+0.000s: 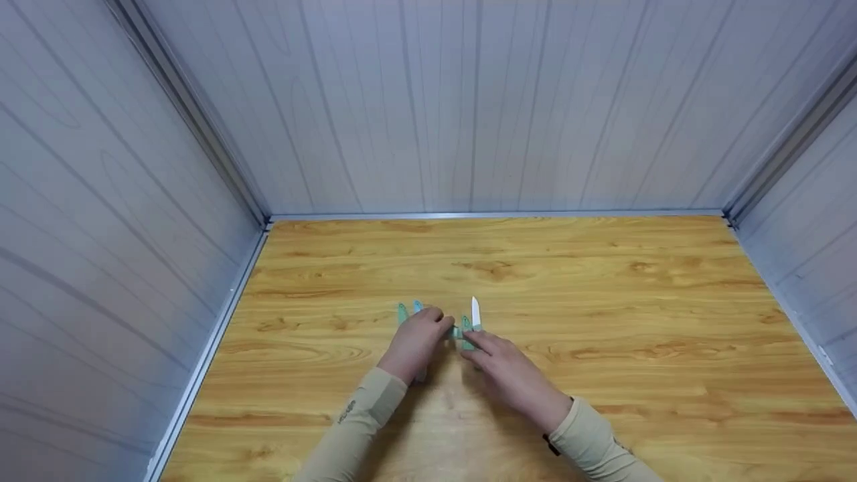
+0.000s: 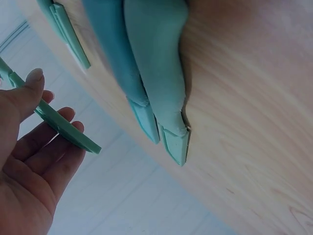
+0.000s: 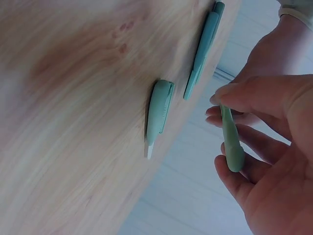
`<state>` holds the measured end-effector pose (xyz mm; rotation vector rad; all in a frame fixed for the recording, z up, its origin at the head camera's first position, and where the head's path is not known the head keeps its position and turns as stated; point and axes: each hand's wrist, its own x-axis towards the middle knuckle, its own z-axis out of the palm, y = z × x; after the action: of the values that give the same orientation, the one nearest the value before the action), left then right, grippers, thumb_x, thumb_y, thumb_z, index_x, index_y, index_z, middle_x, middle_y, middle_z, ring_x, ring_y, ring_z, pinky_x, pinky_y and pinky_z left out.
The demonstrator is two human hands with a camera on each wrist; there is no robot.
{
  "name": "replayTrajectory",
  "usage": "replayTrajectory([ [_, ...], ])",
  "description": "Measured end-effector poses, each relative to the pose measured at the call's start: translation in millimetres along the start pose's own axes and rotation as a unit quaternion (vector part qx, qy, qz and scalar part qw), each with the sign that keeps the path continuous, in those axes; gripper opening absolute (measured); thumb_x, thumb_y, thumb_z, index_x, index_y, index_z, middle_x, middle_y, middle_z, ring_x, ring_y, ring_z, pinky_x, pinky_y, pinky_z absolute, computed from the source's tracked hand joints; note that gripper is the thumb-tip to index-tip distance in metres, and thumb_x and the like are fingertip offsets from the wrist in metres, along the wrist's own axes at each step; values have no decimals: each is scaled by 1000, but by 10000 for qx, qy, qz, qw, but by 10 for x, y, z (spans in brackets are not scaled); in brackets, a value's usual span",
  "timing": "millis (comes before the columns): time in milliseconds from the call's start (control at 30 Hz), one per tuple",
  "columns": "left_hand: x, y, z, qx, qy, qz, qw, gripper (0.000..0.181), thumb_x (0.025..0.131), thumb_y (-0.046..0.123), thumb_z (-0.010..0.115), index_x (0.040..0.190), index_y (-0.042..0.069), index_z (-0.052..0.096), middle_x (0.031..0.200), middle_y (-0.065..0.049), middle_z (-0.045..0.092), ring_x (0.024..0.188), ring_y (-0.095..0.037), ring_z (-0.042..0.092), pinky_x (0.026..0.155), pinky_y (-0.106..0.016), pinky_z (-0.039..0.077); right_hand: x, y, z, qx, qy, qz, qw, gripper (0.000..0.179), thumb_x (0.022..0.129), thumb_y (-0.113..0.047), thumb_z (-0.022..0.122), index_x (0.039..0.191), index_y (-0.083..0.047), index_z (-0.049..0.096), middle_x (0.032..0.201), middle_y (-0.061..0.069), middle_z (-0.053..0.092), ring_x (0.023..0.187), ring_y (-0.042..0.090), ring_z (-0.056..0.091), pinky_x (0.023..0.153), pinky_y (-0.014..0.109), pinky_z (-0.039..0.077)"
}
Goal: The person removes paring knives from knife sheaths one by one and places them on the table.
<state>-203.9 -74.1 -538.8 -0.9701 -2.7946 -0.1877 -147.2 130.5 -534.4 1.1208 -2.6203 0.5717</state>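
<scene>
My left hand point(image 1: 416, 340) pinches a slim green blade sheath point(image 2: 63, 125) between thumb and fingers. Facing it, my right hand point(image 1: 505, 371) holds the pale green handle of a small knife point(image 3: 233, 147). The two meet just above the table; fingers hide how far the blade sits inside the sheath. Beside my left hand lie two sheathed knives, one green point(image 2: 159, 63) and one blue-teal point(image 2: 115, 49). By my right fingertips, a knife with a bare white blade point(image 1: 476, 312) lies alongside a green sheath point(image 1: 466, 324).
The wood-grain table point(image 1: 602, 288) spreads around both hands. Pale panel walls point(image 1: 442, 107) enclose it at the back and on both sides, with a metal strip point(image 1: 495, 215) along the back edge.
</scene>
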Motion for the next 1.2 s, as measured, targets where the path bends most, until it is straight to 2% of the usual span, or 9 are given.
replayTrajectory([
  [133,-21,30,-19,-17,60,-40,10000,39,77,-11,70,107,13,62,98,-4,57,91,-19,59,80,-33,51,-15,-5,4,-98,158,-16,9998,28,84,-2,71,111,-6,67,132,15,54,120,33,51,96,48,44],
  [300,-50,75,-40,-37,89,-132,9999,45,75,-12,69,110,14,63,99,-3,59,93,-20,58,84,-36,51,-52,-38,-24,-195,119,63,9997,29,85,-3,69,113,-7,67,135,14,52,123,34,48,100,50,40],
  [533,-90,126,7,-93,411,-223,9989,27,85,4,70,109,15,67,97,-2,62,91,-19,60,84,-36,50,-119,-51,-8,-276,176,151,9994,30,83,-7,73,112,-9,68,136,12,51,126,35,45,101,51,38],
  [767,-132,188,35,-308,776,-223,9963,21,85,11,71,106,14,70,93,0,64,86,-17,61,81,-34,50,-184,-68,6,-378,360,237,9984,30,82,-4,72,111,-11,69,135,9,53,126,34,45,101,52,37],
  [967,-169,243,30,-538,848,-353,9943,22,86,21,72,106,13,71,95,1,67,87,-16,63,79,-35,49,-224,-81,-12,-394,402,267,9981,31,81,-2,72,110,-12,68,134,9,53,125,34,45,102,52,36],
  [1200,-192,316,-4,-705,928,-453,9922,23,85,24,72,105,13,72,94,2,68,85,-16,63,77,-35,48,-262,-77,-22,-260,440,274,9983,30,81,0,71,109,-12,68,134,9,53,127,33,44,103,51,35],
])
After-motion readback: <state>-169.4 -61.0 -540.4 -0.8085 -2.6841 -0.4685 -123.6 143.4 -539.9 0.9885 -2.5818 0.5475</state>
